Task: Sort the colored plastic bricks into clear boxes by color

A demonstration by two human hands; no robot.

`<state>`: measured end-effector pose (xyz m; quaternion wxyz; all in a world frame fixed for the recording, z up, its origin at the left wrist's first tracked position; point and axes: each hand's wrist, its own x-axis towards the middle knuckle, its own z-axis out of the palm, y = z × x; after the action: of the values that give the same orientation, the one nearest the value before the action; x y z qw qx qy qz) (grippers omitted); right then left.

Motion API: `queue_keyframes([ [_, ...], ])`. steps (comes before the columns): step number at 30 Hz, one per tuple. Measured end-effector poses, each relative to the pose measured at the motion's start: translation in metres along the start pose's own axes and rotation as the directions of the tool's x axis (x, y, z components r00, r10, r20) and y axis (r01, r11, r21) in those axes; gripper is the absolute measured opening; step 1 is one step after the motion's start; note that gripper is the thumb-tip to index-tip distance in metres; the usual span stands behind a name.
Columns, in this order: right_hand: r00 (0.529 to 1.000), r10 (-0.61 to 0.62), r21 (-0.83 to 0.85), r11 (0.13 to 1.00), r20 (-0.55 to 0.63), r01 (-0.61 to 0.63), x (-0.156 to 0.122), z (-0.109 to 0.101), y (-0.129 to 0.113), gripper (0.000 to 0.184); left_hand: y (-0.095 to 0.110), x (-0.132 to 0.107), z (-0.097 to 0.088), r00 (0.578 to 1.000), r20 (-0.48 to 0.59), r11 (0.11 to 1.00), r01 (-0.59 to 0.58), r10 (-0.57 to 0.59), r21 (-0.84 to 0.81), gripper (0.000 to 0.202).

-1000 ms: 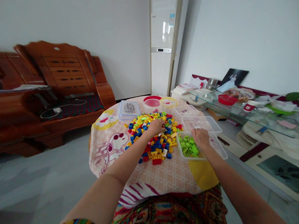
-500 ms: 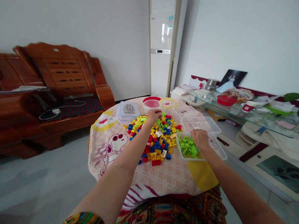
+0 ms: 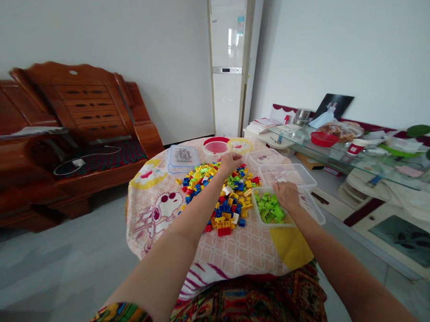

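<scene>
A carved wooden bench [image 3: 90, 110] stands beyond the table's left edge, and a tall white air conditioner [image 3: 228, 107] rises beyond its far edge. Past the right edge runs a low glass-topped stand [image 3: 344, 149] crowded with papers, a red bowl [image 3: 324, 139] and a paper cup [image 3: 355, 147]. The round table [image 3: 227, 259] wears a pink patterned cloth that hangs over its near edge. A broad heap of mixed toy bricks [image 3: 236, 198], mostly yellow, blue and red, covers the middle of the table. Just beside it, close to the right edge, sits a clear open box [image 3: 313, 211] with light-green bricks [image 3: 270, 207] gathered in its left part. Two more clear containers stand behind that box, toward the far edge. A blue-rimmed lidded box [image 3: 183, 157] lies near the far left edge, and a round pink tub [image 3: 216, 148] is close to the far edge. The left hand [image 3: 230, 163] reaches over the far side of the heap, fingers drawn close together and pointing right; whether they pinch a brick cannot be told. The right hand [image 3: 287, 194] is at the clear open box, fingers bent near its far rim, their grip hidden. A white brick [image 3: 236, 218] and a red brick [image 3: 224, 231] lie at the heap's near side.
</scene>
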<state>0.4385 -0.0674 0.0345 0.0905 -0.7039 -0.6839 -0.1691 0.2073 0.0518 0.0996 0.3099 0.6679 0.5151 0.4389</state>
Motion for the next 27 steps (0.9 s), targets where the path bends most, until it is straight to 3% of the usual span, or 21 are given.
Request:
queue_keyframes([
  [5, 1.0, 0.001, -0.001, 1.0, -0.006, -0.001, 0.0, 0.0, 0.0, 0.047, 0.007, -0.026, 0.043, 0.932, 0.294, 0.909, -0.297, 0.211, 0.291, 0.022],
  [8, 1.0, -0.001, -0.005, 1.0, -0.002, 0.001, 0.0, -0.002, 0.0, 0.048, 0.008, -0.036, 0.06, 0.904, 0.371, 0.807, -0.377, 0.213, 0.454, 0.02],
  [10, 1.0, -0.005, -0.005, 1.0, -0.002, 0.005, -0.001, -0.004, -0.001, 0.049, 0.008, -0.04, 0.066, 0.907, 0.381, 0.771, -0.372, 0.182, 0.517, 0.018],
  [15, 1.0, -0.011, 0.007, 1.0, -0.008, 0.011, -0.001, -0.005, -0.001, 0.048, 0.006, -0.04, 0.06, 0.929, 0.34, 0.767, -0.324, 0.147, 0.553, 0.021],
  [18, 1.0, 0.003, 0.011, 1.0, 0.006, -0.003, -0.001, -0.006, -0.001, 0.048, 0.005, -0.034, 0.045, 0.952, 0.255, 0.828, -0.276, 0.167, 0.488, 0.028],
  [23, 0.999, 0.008, 0.009, 1.0, 0.031, -0.008, 0.0, -0.008, -0.002, 0.049, -0.002, -0.026, 0.017, 0.994, 0.103, 0.979, -0.004, -0.018, 0.204, 0.032],
  [27, 0.999, 0.005, 0.008, 1.0, 0.04, -0.006, 0.0, -0.009, -0.002, 0.048, -0.01, -0.023, -0.001, 0.975, 0.103, 0.976, 0.205, -0.197, -0.071, 0.031],
])
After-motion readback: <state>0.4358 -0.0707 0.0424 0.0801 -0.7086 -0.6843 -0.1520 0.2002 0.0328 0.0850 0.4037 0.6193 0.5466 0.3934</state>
